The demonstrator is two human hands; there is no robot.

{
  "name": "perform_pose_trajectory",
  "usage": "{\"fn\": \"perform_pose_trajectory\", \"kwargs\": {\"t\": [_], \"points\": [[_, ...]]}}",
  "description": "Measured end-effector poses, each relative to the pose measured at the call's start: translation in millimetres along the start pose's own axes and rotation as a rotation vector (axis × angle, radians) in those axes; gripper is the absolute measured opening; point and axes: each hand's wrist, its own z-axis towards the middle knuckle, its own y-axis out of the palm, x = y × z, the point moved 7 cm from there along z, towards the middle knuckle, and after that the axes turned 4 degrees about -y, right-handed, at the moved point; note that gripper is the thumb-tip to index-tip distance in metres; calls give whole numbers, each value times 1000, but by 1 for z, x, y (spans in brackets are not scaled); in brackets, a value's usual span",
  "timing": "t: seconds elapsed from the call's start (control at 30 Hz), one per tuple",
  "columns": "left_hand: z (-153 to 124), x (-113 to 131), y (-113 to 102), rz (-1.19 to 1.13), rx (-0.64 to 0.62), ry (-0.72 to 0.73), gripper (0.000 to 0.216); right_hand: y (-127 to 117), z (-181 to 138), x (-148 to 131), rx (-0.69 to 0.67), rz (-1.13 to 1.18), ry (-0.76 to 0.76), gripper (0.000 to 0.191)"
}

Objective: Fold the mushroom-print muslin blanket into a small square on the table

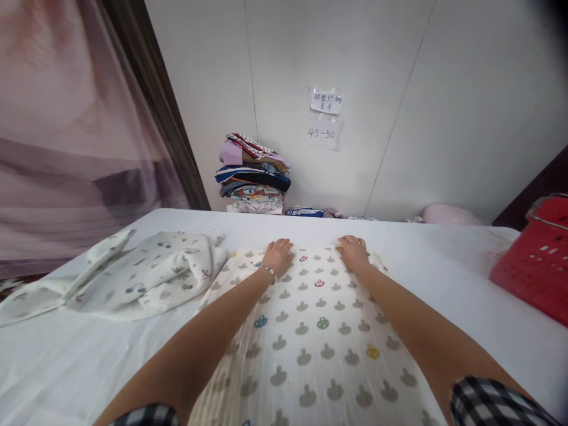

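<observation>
A white cloth (310,307) printed with grey mushroom shapes and a few coloured ones lies spread across the white table, running toward me. Near its far edge my left hand (278,258), with a bracelet at the wrist, rests palm down, fingers stretched forward on the fabric. To its right, my right hand (354,253) lies on the same far edge, close to the corner, its fingers apart and slightly bent. Neither hand visibly lifts the cloth. Left of it sits a second white cloth (164,272) with small plant prints, crumpled and loose.
Beyond the far table edge (346,228) rises a stack of folded fabrics (255,174) against the grey wall. A red plastic basket (535,260) stands at the right, beside a piece of clear plastic (465,242). Pink curtains (66,118) hang at the left. Handwritten notes (326,103) are taped up.
</observation>
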Motion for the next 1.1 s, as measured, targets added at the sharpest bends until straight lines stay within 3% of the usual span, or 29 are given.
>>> {"fn": "perform_pose_trajectory", "kwargs": {"t": [0.1, 0.2, 0.3, 0.4, 0.5, 0.57, 0.73, 0.93, 1.1], "points": [[-26, -3, 4, 42, -17, 108, 44, -1, -18, -23, 9, 85, -143, 44], [-36, -15, 13, 74, -74, 62, 58, 10, -34, -48, -156, 197, -297, 56], [-32, -25, 21, 64, -159, -58, 67, 18, -37, -56, -311, 241, -267, 63], [-30, -26, 20, 67, -163, -81, 68, 16, -34, -54, -342, 258, -241, 65], [-39, -34, 11, 110, -88, -70, 66, 10, -39, -37, -285, 238, -240, 64], [-49, -48, 8, 136, -58, -94, 67, 10, -47, -11, -234, 174, -170, 64], [-62, -79, 13, 121, -114, -183, 69, 21, -54, 47, -260, 93, 54, 61], [-58, -72, 6, 105, -140, -199, 64, 17, -56, 41, -301, 120, 54, 58], [-92, -77, -5, 97, -109, -204, 62, 8, -114, 49, -208, 69, 99, 60]]}}
